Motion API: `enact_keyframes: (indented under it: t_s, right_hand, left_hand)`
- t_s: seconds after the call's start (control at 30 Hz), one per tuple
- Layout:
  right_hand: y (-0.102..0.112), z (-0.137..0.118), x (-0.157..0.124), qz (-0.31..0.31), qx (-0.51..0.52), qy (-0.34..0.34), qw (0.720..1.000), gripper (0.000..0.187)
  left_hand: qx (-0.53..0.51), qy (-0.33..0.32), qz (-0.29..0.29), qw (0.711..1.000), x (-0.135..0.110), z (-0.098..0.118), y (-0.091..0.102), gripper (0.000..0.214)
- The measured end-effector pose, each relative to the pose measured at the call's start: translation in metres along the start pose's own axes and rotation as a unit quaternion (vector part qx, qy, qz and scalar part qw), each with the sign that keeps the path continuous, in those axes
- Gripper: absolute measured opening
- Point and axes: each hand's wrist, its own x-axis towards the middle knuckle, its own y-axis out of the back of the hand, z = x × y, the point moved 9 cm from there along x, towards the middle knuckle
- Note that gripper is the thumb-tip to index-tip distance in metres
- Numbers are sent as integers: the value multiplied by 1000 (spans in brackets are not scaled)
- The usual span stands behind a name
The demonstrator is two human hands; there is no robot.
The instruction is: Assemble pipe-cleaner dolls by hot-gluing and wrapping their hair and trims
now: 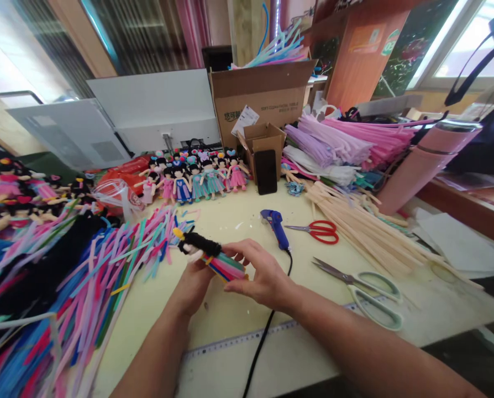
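"So, what surrounds the hands?"

"Just beyond the right hand (267, 275) lies a blue glue gun (277, 228), its black cord (263, 342) passing beneath the right wrist and on between the forearms. To that hand's right are red-handled scissors (325, 232) and, nearer the forearm, scissors with pale green handles (348, 278). A measuring strip (230, 340) runs under the right forearm. Coloured fuzzy strips (92, 287) heap up left of the left hand (196, 281), and a cluster of small dolls (209, 179) stands beyond both hands."

"And how are they posed?"

"Both grasp one black-haired doll (213, 256) between them, over the table (147, 331). The left comes up from below; the right reaches in from its own side, thumb at the near edge of the striped skirt, fingers curled over the far one. The doll slants, its head end pointing away to the left."

"Anything hard to make out?"

"Most left fingers hide behind the doll, so their exact placement cannot be told. The pale part beside its hair is blurred, and the lower edge cuts off the left forearm."
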Motion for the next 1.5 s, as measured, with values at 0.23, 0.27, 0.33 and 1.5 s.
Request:
enact_keyframes:
  t_s: [0.23,0.27,0.33,1.5]
  right_hand:
    - [4,-11,0,9,-31,33,999,63]
    - [4,-11,0,7,-32,33,999,62]
    - [3,-11,0,6,-33,33,999,58]
    - [-2,45,-5,-16,49,-220,974,3]
  left_hand:
    - [10,-37,27,999,3,2,12,30]
    - [18,-37,24,999,3,2,13,29]
    - [43,-36,20,998,2,2,14,27]
    - [118,-59,124,983,-7,27,18,25]
